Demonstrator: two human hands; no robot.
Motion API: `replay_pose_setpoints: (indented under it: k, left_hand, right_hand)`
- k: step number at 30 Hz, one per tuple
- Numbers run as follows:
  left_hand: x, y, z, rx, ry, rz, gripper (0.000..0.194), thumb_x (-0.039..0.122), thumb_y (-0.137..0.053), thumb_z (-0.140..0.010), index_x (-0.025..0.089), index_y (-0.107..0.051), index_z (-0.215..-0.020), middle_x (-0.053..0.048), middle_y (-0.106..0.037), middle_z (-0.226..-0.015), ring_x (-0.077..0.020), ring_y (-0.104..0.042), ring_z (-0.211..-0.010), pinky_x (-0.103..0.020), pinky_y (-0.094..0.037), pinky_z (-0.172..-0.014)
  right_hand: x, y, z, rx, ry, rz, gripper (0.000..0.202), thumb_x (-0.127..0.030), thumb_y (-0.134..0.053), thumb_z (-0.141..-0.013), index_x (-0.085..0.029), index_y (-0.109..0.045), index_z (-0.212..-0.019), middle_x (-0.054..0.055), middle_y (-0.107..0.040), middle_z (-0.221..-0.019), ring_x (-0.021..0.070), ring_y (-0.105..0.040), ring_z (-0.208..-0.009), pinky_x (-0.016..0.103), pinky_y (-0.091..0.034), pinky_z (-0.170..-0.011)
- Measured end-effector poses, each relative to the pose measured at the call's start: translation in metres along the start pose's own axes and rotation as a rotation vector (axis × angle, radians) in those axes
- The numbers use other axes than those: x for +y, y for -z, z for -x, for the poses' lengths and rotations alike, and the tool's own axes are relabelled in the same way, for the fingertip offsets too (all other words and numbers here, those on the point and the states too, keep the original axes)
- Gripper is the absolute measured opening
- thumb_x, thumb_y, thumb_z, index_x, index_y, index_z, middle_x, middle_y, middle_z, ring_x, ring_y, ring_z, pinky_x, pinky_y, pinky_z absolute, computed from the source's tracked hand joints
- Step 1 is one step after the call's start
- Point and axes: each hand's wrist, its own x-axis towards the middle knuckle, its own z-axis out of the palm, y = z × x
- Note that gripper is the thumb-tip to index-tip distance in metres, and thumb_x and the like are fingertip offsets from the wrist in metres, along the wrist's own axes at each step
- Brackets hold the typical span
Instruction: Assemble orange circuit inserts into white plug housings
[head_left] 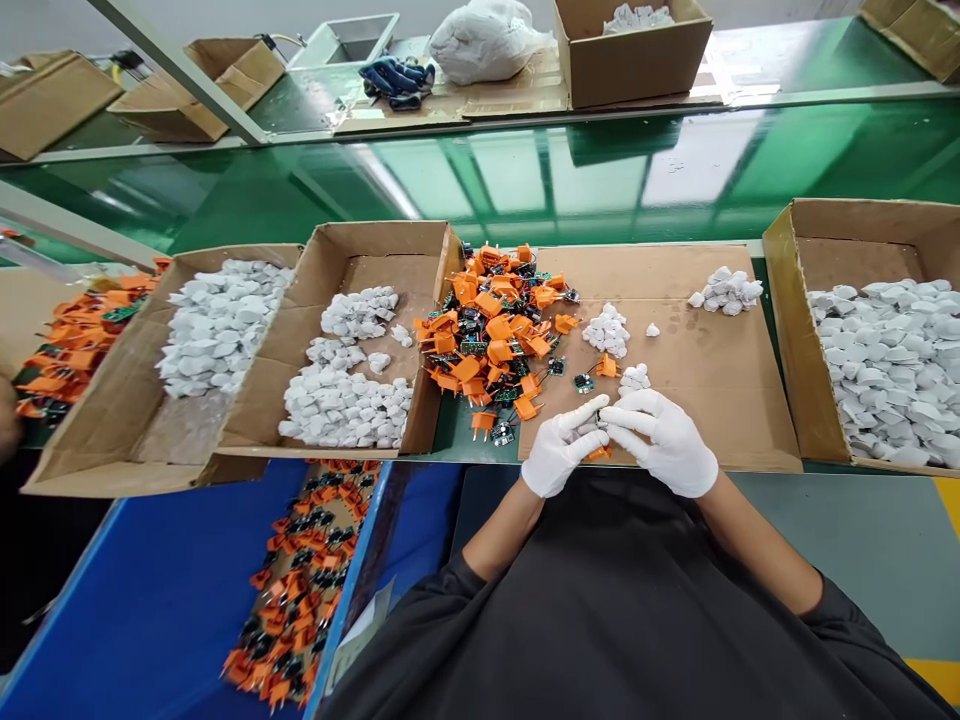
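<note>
Both hands wear white gloves and meet fingertip to fingertip over the cardboard sheet [675,390], near its front edge. My left hand [562,445] is closed in a pinch around a small circuit board, mostly covered by the fingers; only a dark bit shows. My right hand [664,440] is also closed, its fingertips pressed against that same piece. Just under the fingers an orange plug [600,453] peeks out, seemingly belonging to the board. Right beyond the hands lies a small heap of white putty lumps [634,379], and another orange plug with its board [606,367] lies behind.
To the left rises a large pile of orange plugs with boards [491,330]. Cardboard boxes of white lumps stand left [427,410] and right [787,330]. More putty heaps [606,331] dot the sheet. A blue-sided bin [187,590] with more plugs sits lower left.
</note>
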Motion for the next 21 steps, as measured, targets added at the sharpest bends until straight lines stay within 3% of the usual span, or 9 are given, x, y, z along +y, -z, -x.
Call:
replay_pose_setpoints:
  k: [2,5,8,10,12,17,21]
  left_hand:
    - [0.0,-0.001,0.001,0.019,-0.02,-0.027,0.063,0.038,-0.077,-0.073,0.019,-0.062,-0.131,-0.004,-0.076,-0.108,-0.0217,-0.069,-0.099,-0.033,-0.056,-0.092]
    - [-0.002,-0.003,0.001,0.093,-0.111,-0.032,0.061,0.043,-0.07,-0.081,0.021,-0.057,-0.136,-0.006,-0.064,-0.134,-0.0251,-0.059,-0.123,-0.034,-0.047,-0.107]
    - [-0.004,-0.006,0.001,0.117,-0.183,0.077,0.056,0.044,-0.064,-0.087,0.026,-0.054,-0.139,-0.003,-0.052,-0.147,-0.0249,-0.044,-0.14,-0.035,-0.034,-0.119]
    - [-0.005,-0.008,0.001,0.072,-0.188,0.196,0.054,0.044,-0.061,-0.089,0.027,-0.053,-0.139,-0.004,-0.052,-0.148,-0.0248,-0.041,-0.143,-0.037,-0.031,-0.121]
    - [-0.005,-0.013,0.0,0.03,-0.195,0.294,0.055,0.048,-0.059,-0.089,0.026,-0.053,-0.139,-0.005,-0.052,-0.147,-0.0257,-0.041,-0.142,-0.039,-0.033,-0.12]
    - [-0.001,-0.024,-0.001,0.075,-0.213,0.305,0.06,0.054,-0.063,-0.086,0.024,-0.055,-0.138,-0.007,-0.048,-0.15,-0.0255,-0.049,-0.134,-0.038,-0.038,-0.116]
    - [-0.004,-0.027,-0.001,0.09,-0.267,0.298,0.059,0.047,-0.063,-0.089,0.032,-0.047,-0.143,-0.004,-0.044,-0.153,-0.0214,-0.049,-0.134,-0.037,-0.037,-0.116]
  right_hand:
    - [0.0,0.0,-0.002,-0.01,-0.023,0.009,0.024,-0.022,-0.058,-0.093,-0.03,-0.07,-0.113,0.004,-0.071,-0.09,0.0198,-0.068,-0.085,0.039,-0.059,-0.084]
    - [-0.005,-0.001,-0.004,-0.011,-0.067,-0.063,0.032,-0.024,-0.059,-0.092,-0.028,-0.064,-0.124,0.008,-0.071,-0.109,0.0236,-0.066,-0.106,0.045,-0.055,-0.096]
    - [-0.012,-0.002,-0.008,0.1,-0.157,-0.146,0.024,-0.025,-0.062,-0.091,-0.027,-0.066,-0.115,0.007,-0.072,-0.112,0.0234,-0.065,-0.113,0.046,-0.05,-0.105]
    - [-0.017,-0.005,-0.01,0.174,-0.214,-0.158,0.014,-0.026,-0.067,-0.088,-0.026,-0.069,-0.103,0.005,-0.074,-0.101,0.022,-0.068,-0.103,0.044,-0.052,-0.103]
    - [-0.021,-0.007,-0.011,0.193,-0.25,-0.134,0.017,-0.028,-0.073,-0.084,-0.025,-0.068,-0.1,0.005,-0.074,-0.098,0.0224,-0.069,-0.098,0.045,-0.052,-0.102]
    - [-0.023,-0.013,-0.007,0.128,-0.291,-0.15,0.039,-0.027,-0.07,-0.084,-0.024,-0.062,-0.121,0.009,-0.07,-0.119,0.0254,-0.066,-0.112,0.043,-0.052,-0.102]
    - [-0.02,-0.017,-0.001,0.093,-0.346,-0.262,0.041,-0.027,-0.069,-0.084,-0.025,-0.061,-0.125,0.009,-0.068,-0.12,0.0243,-0.068,-0.107,0.041,-0.056,-0.097]
